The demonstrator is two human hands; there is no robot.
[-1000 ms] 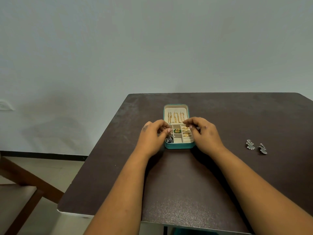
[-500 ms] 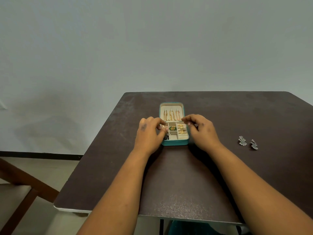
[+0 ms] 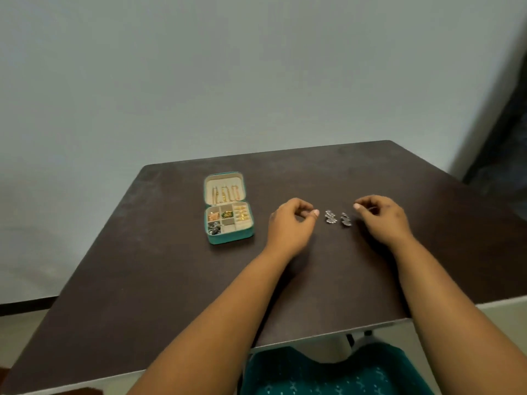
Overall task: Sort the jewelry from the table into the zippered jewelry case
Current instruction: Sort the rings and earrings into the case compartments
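Note:
The teal zippered jewelry case (image 3: 228, 238) lies open at the table's left middle. Gold pieces hang in its lid, and gold, green, copper and silver pieces fill several compartments. Two silver earrings (image 3: 330, 216) (image 3: 345, 220) lie side by side on the dark table (image 3: 171, 280), to the right of the case. My left hand (image 3: 291, 223) rests just left of them, fingers curled, thumb tip a short gap from the nearer earring. My right hand (image 3: 382, 218) sits just right of them, fingers curled, index tip close to the other earring. Neither hand holds anything.
The table's near edge (image 3: 328, 334) runs just above my lap, where teal patterned fabric (image 3: 328, 374) shows. A plain wall stands behind the table. A dark strip (image 3: 507, 138) lies at the far right.
Both hands have left the jewelry case and moved right to either side of the two silver earrings. The view has swung right, so the case now sits left of centre.

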